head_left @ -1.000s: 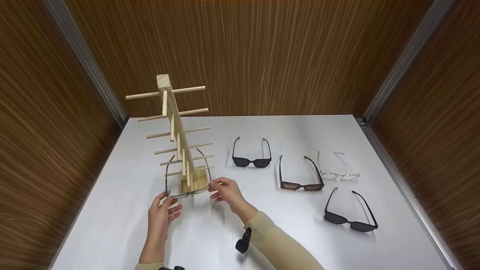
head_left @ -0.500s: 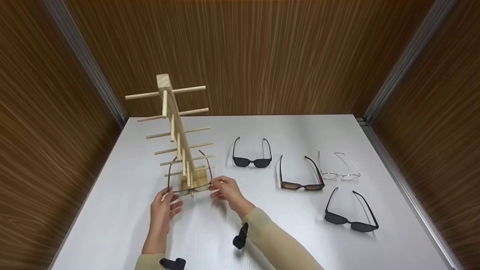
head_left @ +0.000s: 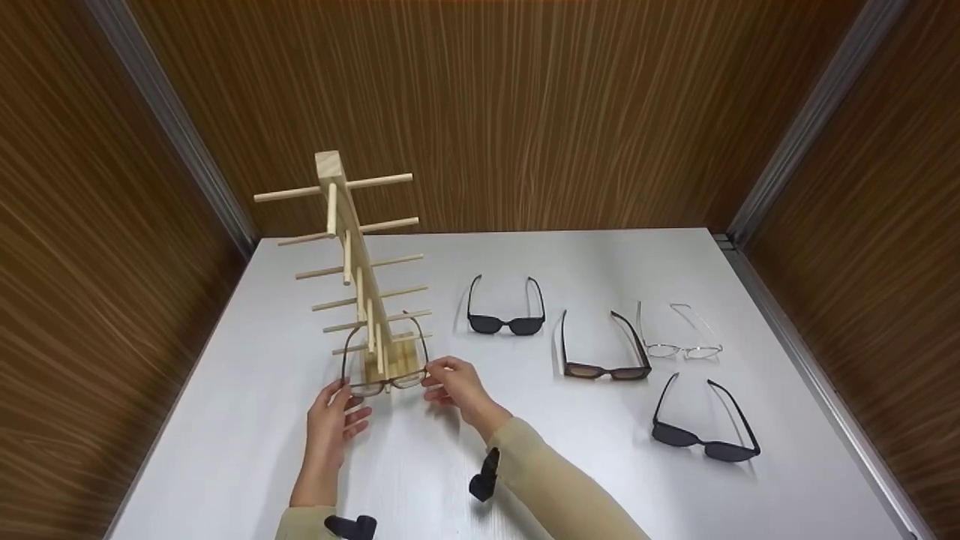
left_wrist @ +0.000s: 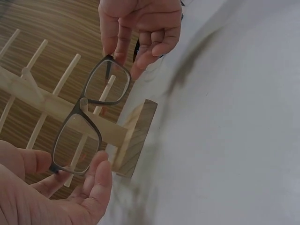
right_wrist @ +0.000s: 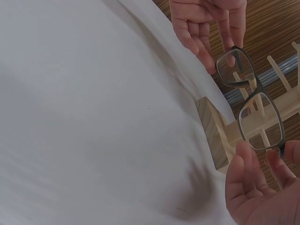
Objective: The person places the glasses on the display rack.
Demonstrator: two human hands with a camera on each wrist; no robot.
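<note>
A pair of eyeglasses [head_left: 367, 389] with a thin dark frame and clear lenses is held between both hands, temples unfolded and pointing back. My left hand [head_left: 330, 424] pinches its left end by the hinge; my right hand [head_left: 459, 390] pinches the right end. Behind the lenses rises a wooden eyewear rack [head_left: 365, 274], a post with pegs to both sides and the front. The temples straddle the post near its lowest pegs. In the left wrist view, the glasses' bridge [left_wrist: 77, 108] lies at a front peg's tip; whether it rests there I cannot tell.
Black sunglasses [head_left: 505, 325], brown-framed sunglasses [head_left: 606, 373], thin metal-framed glasses [head_left: 682, 351] and another black pair of sunglasses [head_left: 705, 442] lie unfolded on the white table [head_left: 570, 450]. Wood-grain panels [head_left: 487, 112] enclose the back and sides. The rack's wooden base [left_wrist: 136, 138] stands on the table.
The eyeglasses have shifted slightly right with both hands, and their temple tips have dropped lower along the post. More of the lenses shows now. The other glasses have stayed put.
</note>
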